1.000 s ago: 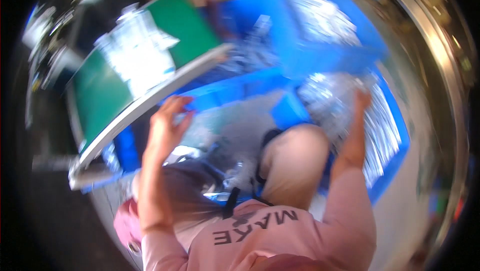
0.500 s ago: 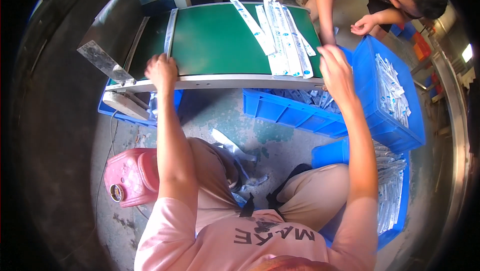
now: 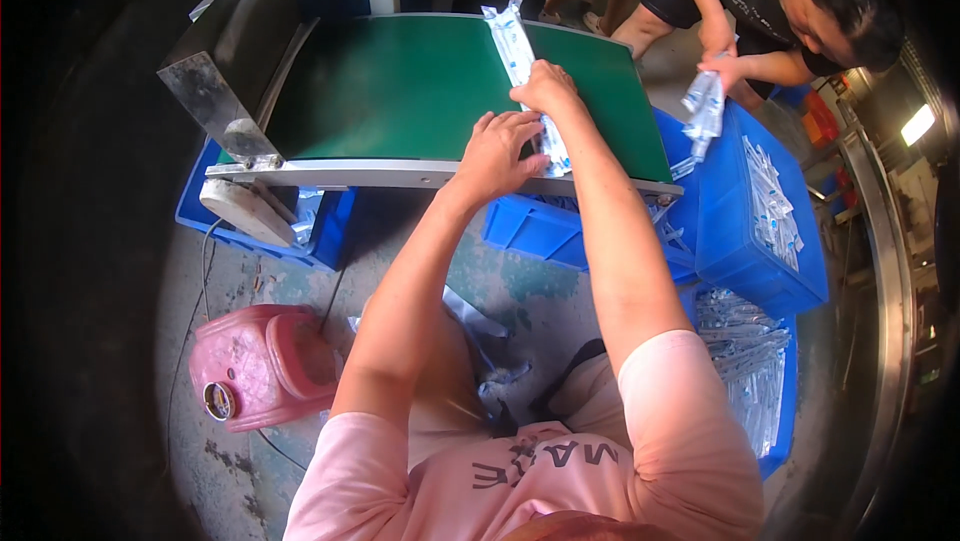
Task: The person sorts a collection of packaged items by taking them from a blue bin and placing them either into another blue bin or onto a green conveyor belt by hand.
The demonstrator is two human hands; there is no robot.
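Observation:
A stack of long, narrow white packets point(image 3: 512, 44) with blue marks lies across the green belt point(image 3: 400, 86), towards its right side. My right hand point(image 3: 552, 91) is closed over the stack's middle. Beside the stack's near end is my left hand point(image 3: 497, 153), its fingers spread and the thumb held close to the packets. Whether the left fingertips touch the packets I cannot tell. How many packets are in the stack is hidden by my right hand.
Blue crates point(image 3: 765, 271) of packets stand at the right and under the belt. At the far right a person holds a bundle of packets point(image 3: 705, 106). A metal guard point(image 3: 215, 106) rises at the belt's left end. A pink plastic stool point(image 3: 265, 366) stands at the lower left.
Both hands have come together on the belt's right part; the left moved right from a packet at the left. Packets that lay fanned out are now a narrow stack in my right hand.

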